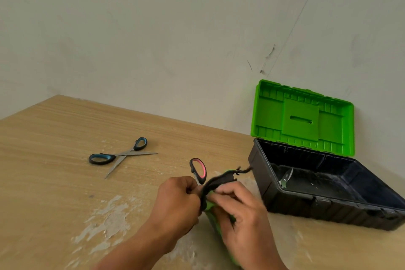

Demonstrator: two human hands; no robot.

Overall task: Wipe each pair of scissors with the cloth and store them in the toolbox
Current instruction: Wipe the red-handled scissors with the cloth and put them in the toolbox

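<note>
Scissors with a black and pink handle (199,170) stick up between my hands, low in the middle of the view. My left hand (177,199) grips them just below the handle. My right hand (238,210) pinches a green cloth with a dark edge (215,184) around their blades, which are hidden. A second pair, with black and blue handles (119,156), lies spread apart on the wooden table (54,138) to the left. The toolbox (324,201) stands at the right with its green lid (303,117) raised; another pair of scissors (286,178) lies inside.
The table's back edge meets a pale wall. Patches of worn, flaking surface (109,219) mark the table near my left forearm. The toolbox lid leans against the wall.
</note>
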